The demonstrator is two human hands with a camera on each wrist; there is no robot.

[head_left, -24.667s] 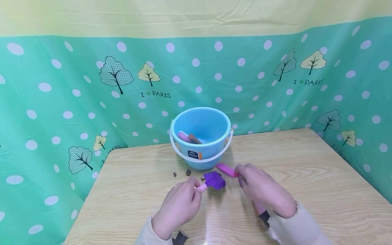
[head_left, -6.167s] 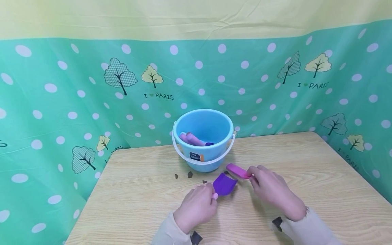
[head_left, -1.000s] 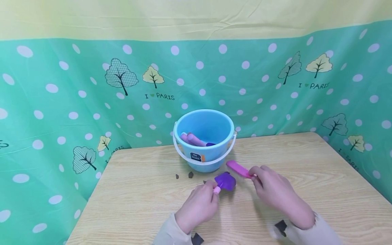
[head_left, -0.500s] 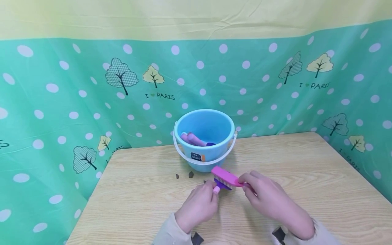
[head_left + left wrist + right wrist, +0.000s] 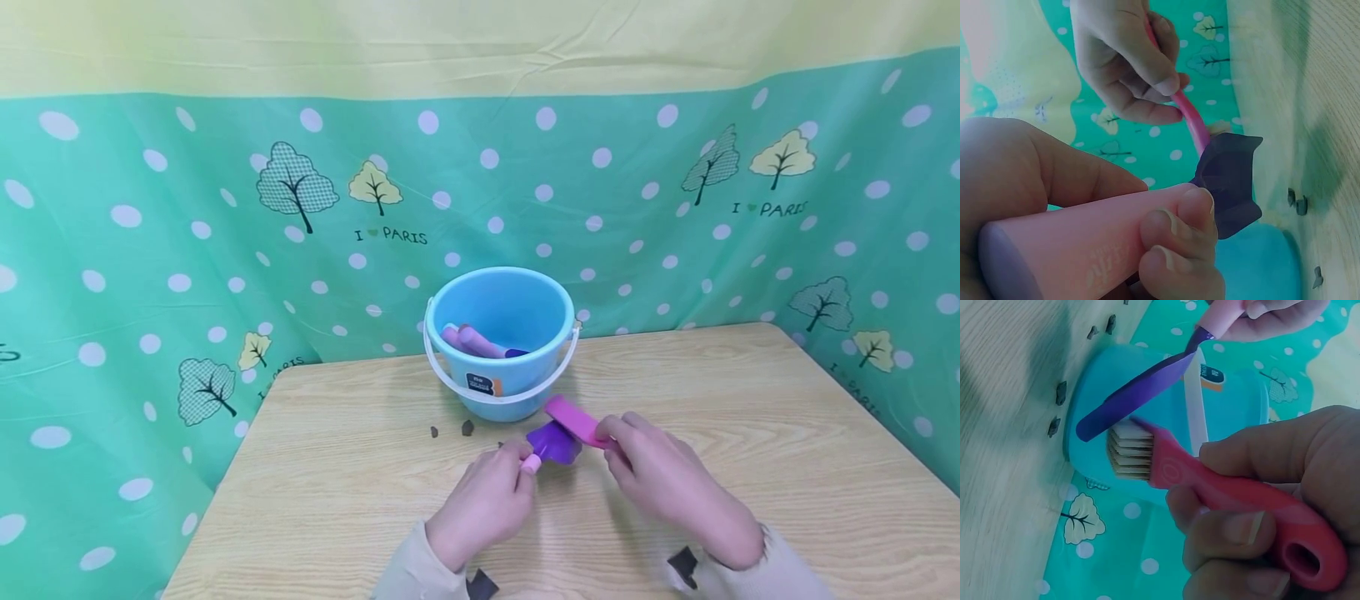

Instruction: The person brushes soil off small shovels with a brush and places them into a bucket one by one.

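Observation:
My left hand (image 5: 483, 500) grips the pink handle (image 5: 1079, 250) of a small hand shovel, its purple blade (image 5: 551, 446) held above the table in front of the bucket. My right hand (image 5: 667, 479) holds a pink brush (image 5: 573, 419) by its handle. In the right wrist view the pale bristles (image 5: 1130, 450) are right at the edge of the blade (image 5: 1138, 394); whether they touch is unclear. Dark crumbs (image 5: 467, 427) lie on the table left of the shovel, and several small dark bits (image 5: 1061, 392) show beneath it in the right wrist view.
A light blue bucket (image 5: 498, 292) with a white handle (image 5: 555, 375) stands upright just behind the hands. Pink-handled tools (image 5: 480, 342) lie inside it. A green dotted curtain (image 5: 637, 275) hangs along the back of the wooden table (image 5: 322, 483).
The brush swung left across the blade, then back right to its upper right edge. The shovel barely moved lately. A pink-handled tool from the table's right now appears to lie in the bucket.

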